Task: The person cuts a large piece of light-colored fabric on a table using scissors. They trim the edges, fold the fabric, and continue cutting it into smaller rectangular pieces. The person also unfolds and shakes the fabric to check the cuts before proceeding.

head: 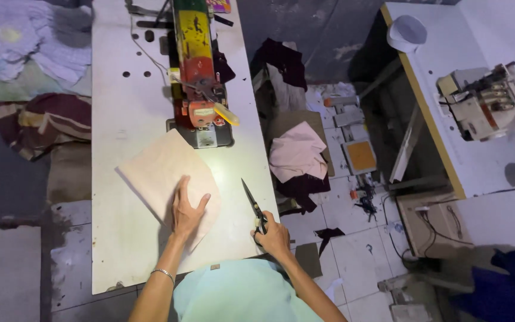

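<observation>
1. Hands at the near table edge: left hand flat and spread wide, palm down on the cloth piece, gripping nothing, only pressing.
2. Right hand just right of the left, curled closed around the handles of the scissors; blades shut, tip pointing away and slightly left, lying on the table.
3. Cloth piece, pale beige, under and beyond the left hand, spread flat like a tilted square, far corner almost at the machine base.
4. Bracelet on the left wrist, nearer than the hand.
5. Beyond both hands, straight ahead: sewing machine, red and yellow, standing along the table's middle.
6. Right of the right hand, off the table: pink fabric heaped on a stand, dark cloth under it.
7. Farther right: second white table with an overlock machine.
8. Far left of the left hand: piled textiles on the floor.
</observation>
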